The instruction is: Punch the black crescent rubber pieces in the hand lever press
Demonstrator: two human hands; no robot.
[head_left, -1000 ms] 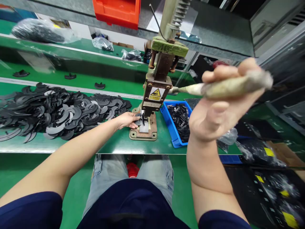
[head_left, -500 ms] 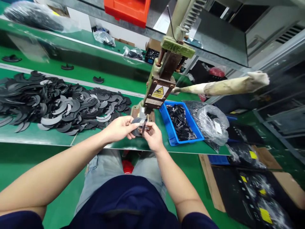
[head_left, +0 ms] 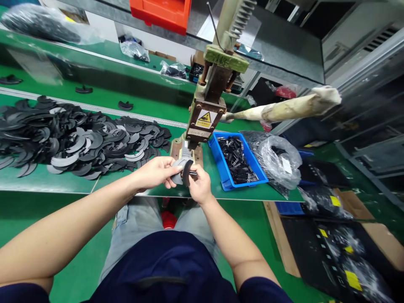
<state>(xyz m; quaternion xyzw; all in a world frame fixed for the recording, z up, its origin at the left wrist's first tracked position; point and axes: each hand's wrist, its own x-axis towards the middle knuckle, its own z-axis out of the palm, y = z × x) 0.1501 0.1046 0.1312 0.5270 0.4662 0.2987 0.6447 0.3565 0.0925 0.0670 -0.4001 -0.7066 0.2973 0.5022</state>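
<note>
In front of the hand-lever press (head_left: 205,120), my left hand (head_left: 160,171) is closed, thumb and fingers pinching a grey crescent-shaped plate (head_left: 177,176). My right hand (head_left: 200,186) is closed on a dark crescent-shaped plate (head_left: 187,171) turned nearly on edge. The two plates overlap in view; whether they touch cannot be told. A small shiny piece by the right fingertips is too small to name. Both hands are just in front of the press base (head_left: 197,156). To the left spreads a pile of black and grey crescent-shaped plates (head_left: 78,143).
Right of the press stands a blue bin (head_left: 225,183) of small black parts with metal pins. Beside it lies a clear plastic bag (head_left: 280,162). The press lever (head_left: 290,108) sticks out to the right. Several loose crescent plates, including one (head_left: 125,105), lie behind the pile.
The dark plate in my right hand has turned and shows more of its broad face. Both hands stay close together before the press. The view has shifted slightly.
</note>
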